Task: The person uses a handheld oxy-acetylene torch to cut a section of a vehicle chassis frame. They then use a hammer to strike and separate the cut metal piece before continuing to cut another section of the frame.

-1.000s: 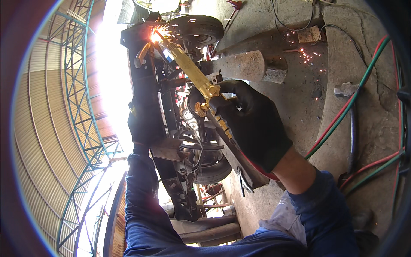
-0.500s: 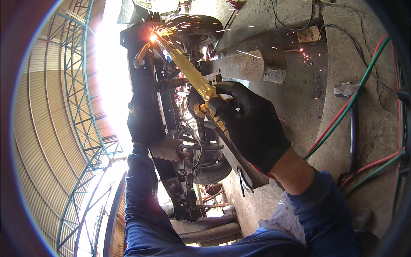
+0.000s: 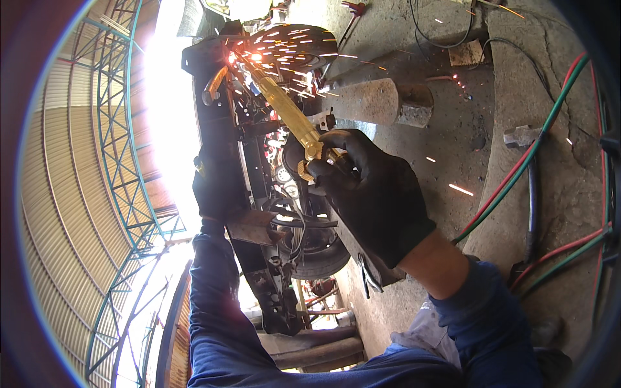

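Observation:
A brass cutting torch (image 3: 288, 110) is gripped in my right hand (image 3: 381, 187), which wears a black glove. The thumb and fingers close around the torch near its valve knobs. Its tip points up and left at a black steel vehicle frame (image 3: 217, 116), where the metal glows orange and sparks spray to the right. Close to the glow, a curved piece of metal (image 3: 214, 85) sticks out from the frame. My left hand (image 3: 215, 187), also in a black glove, rests against the frame lower down. Its fingers are lost against the dark steel.
Tyres (image 3: 320, 258) sit beside the frame. Red and green hoses (image 3: 517, 168) run along the right, near a hammer (image 3: 525, 137) on the concrete. A cut metal cylinder (image 3: 372, 100) lies past the torch. Glowing bits (image 3: 460, 84) are on the floor.
The spark spray has grown wider and reaches further right. My right hand and the torch have shifted slightly left and down. My left hand stays in place.

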Motion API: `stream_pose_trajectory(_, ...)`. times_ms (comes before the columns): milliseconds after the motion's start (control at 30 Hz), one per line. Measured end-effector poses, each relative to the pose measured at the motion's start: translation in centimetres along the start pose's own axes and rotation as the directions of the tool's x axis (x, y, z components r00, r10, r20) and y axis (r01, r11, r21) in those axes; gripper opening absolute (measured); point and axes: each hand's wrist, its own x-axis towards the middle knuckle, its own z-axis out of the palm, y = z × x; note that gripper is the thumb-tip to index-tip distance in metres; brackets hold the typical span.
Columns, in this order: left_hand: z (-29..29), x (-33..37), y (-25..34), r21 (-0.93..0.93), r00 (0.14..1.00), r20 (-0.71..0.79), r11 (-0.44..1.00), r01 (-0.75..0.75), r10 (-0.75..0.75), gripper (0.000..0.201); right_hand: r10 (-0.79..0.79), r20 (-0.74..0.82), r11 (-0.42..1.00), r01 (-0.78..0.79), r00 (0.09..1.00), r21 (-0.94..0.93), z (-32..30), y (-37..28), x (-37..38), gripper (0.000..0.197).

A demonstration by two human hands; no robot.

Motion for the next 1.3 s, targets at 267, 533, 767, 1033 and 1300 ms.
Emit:
stream_pose_trajectory(267, -0.1, -0.1, 0.1, -0.002, 1.0, -0.008, 1.0, 0.008, -0.008, 0.054, 0.027, -0.009, 0.996, -0.027, 1.0, 0.085, -0.3, 0.2, 0.4, 0.041)
stream_pose_trajectory(533, -0.1, 0.0, 0.2, -0.009, 1.0, -0.004, 1.0, 0.01, -0.01, 0.053, 0.043, 0.015, 0.989, -0.044, 0.999, 0.14, -0.3, 0.2, 0.8, 0.039)
stream_pose_trajectory(767, -0.2, 0.0, 0.3, -0.014, 1.0, -0.001, 1.0, 0.012, -0.012, 0.052, 0.045, 0.033, 0.987, -0.05, 0.998, 0.151, -0.4, 0.1, 0.8, 0.042)
stream_pose_trajectory(1033, -0.3, 0.0, 0.6, -0.026, 1.0, 0.0, 1.0, 0.015, -0.015, 0.051, 0.056, 0.042, 0.977, -0.063, 0.998, 0.202, -0.3, 0.3, 0.8, 0.042)
stream_pose_trajectory(1300, -0.6, 0.2, 1.1, -0.046, 1.0, 0.007, 0.999, 0.017, -0.017, 0.051, 0.103, 0.052, 0.966, -0.112, 0.993, 0.232, -0.4, 0.2, 1.1, 0.041)
